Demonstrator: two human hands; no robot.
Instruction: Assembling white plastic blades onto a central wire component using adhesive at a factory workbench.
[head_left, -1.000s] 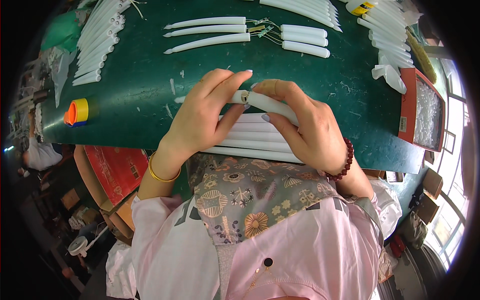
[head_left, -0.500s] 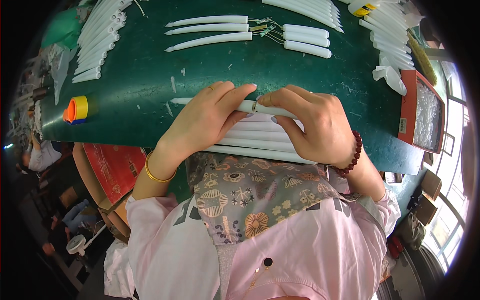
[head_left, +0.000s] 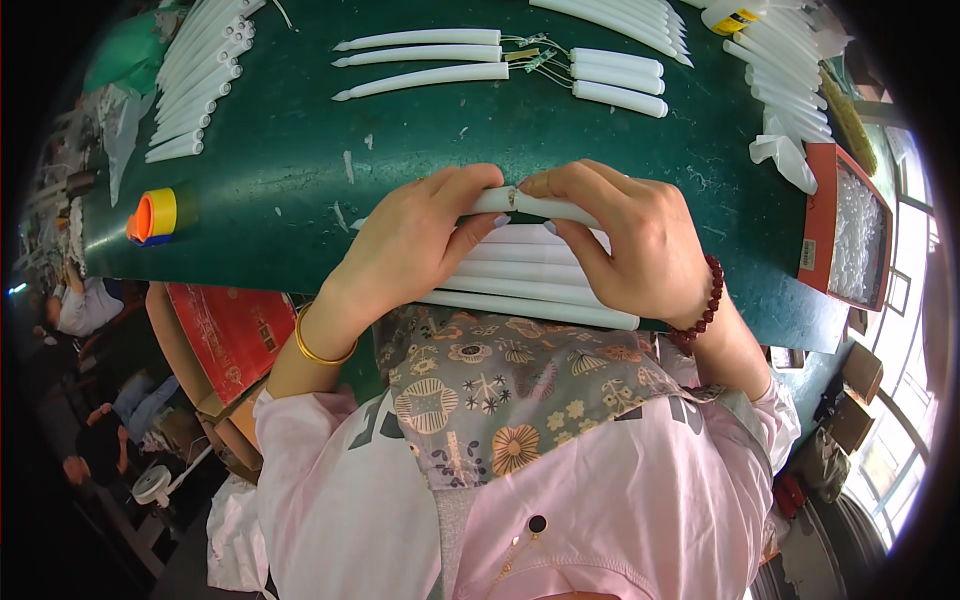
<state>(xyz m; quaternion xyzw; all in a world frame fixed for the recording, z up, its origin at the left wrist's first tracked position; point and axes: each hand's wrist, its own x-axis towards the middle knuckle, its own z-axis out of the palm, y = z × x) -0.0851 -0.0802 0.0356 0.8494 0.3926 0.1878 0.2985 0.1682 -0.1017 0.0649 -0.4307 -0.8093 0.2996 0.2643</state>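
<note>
Over the near part of the table [head_left: 285, 175]: white candle [head_left: 492, 203], two sections meeting at a joint

Position: The white candle lies crosswise between the hands, above a row of white sticks [head_left: 530, 272] and beyond the patterned apron [head_left: 500, 390]. A narrow dark seam marks the joint [head_left: 513, 198]; whether the sections are fully seated cannot be told.

Left hand [head_left: 412, 232]: Closed on the left section, fingers over the top, thumb below. A gold bangle [head_left: 322, 343] is worn on this wrist.

Right hand [head_left: 645, 228]: Closed on the right section, index finger along the top next to the joint, thumb beneath. A dark red bead bracelet [head_left: 712, 300] is worn on this wrist.

Far side of the table: Three tapered pieces [head_left: 425, 78] lie parallel, points to the left. Thin wires [head_left: 535, 58] link them to three short tubes [head_left: 618, 86] on their right.

Left side: A pile of white tubes [head_left: 205, 80] lies at the far corner. Nearer, a yellow and orange tape roll [head_left: 158, 213] stands on edge.

Right side: A second pile of tubes [head_left: 785, 90] lies beside a bottle [head_left: 728, 15]. Nearer, an orange-red box [head_left: 822, 215] contains clear, glossy items [head_left: 857, 235].
</note>
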